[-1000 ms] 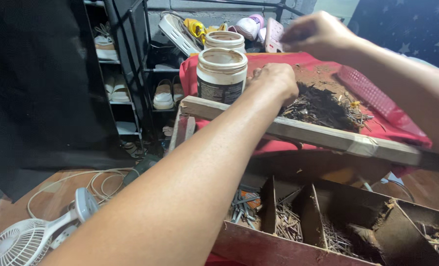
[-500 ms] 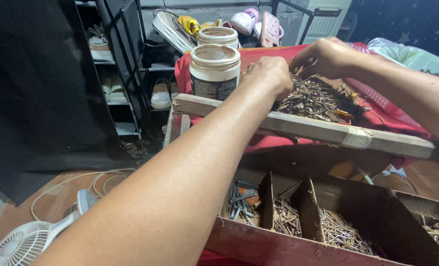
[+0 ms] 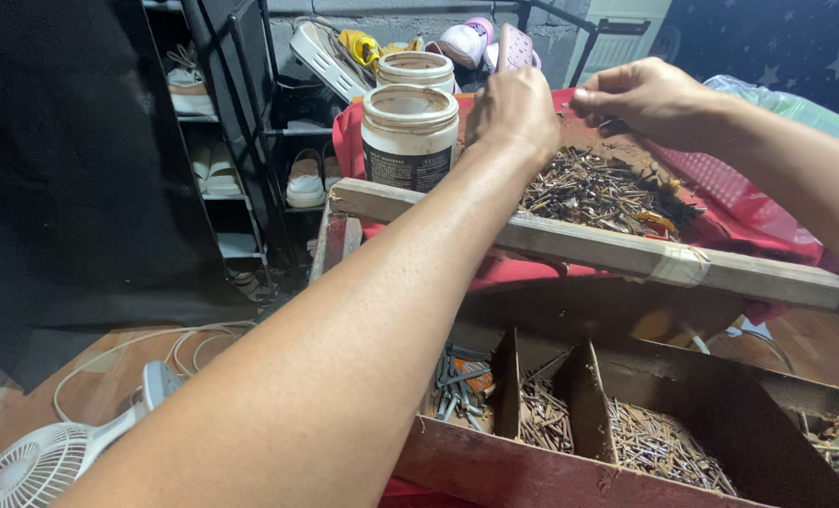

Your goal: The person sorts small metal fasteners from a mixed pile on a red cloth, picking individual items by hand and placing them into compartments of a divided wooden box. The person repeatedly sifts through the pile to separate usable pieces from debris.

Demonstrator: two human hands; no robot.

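Grey block wall (image 3: 419,7), black shoe rack (image 3: 236,141) – sandals shelved, wooden floor (image 3: 90,362), white fan (image 3: 48,461), star-patterned dark curtain (image 3: 786,42)

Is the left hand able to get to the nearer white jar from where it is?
Probably yes. The left hand hangs just beside the nearer white jar, above the pile of rusty nails, with nothing between them.

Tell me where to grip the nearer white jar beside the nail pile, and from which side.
Grip the nearer white jar around its straight wall, just under the ribbed neck, probably coming from its left. It stands upright and open, so its rim gives little hold. The left hand and the nail pile crowd its right; the second jar stands close behind.
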